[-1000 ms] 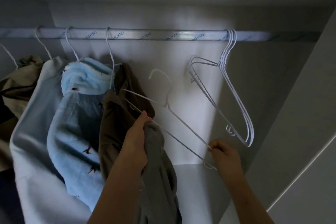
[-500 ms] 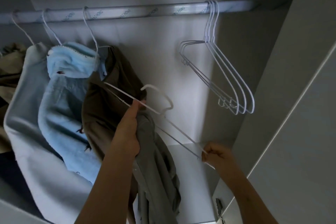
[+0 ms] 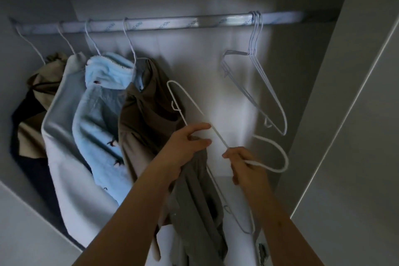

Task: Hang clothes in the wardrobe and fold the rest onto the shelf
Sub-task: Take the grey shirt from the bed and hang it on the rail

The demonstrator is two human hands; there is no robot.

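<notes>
I face the open wardrobe with its metal rail [image 3: 172, 24] across the top. My left hand [image 3: 185, 147] grips the top of a grey garment [image 3: 194, 211] that hangs down in front of me. My right hand [image 3: 244, 166] pinches a white wire hanger [image 3: 194, 110] near its neck, the hook curling out to the right and the frame tilted up to the left. On the rail hang a brown garment [image 3: 146, 119], a light blue fleece [image 3: 101, 103], a pale grey garment [image 3: 62, 125] and a tan and dark one [image 3: 32, 114].
A few empty white hangers [image 3: 259, 84] hang together at the right end of the rail. The wardrobe's right side panel [image 3: 323, 114] and a door edge [image 3: 367, 114] stand close on the right. A white shelf floor [image 3: 233, 190] lies below.
My right hand slid up the hanger to its neck and turned it, so the hook now points right. My left hand let go of the hanger wire and keeps the grey garment.
</notes>
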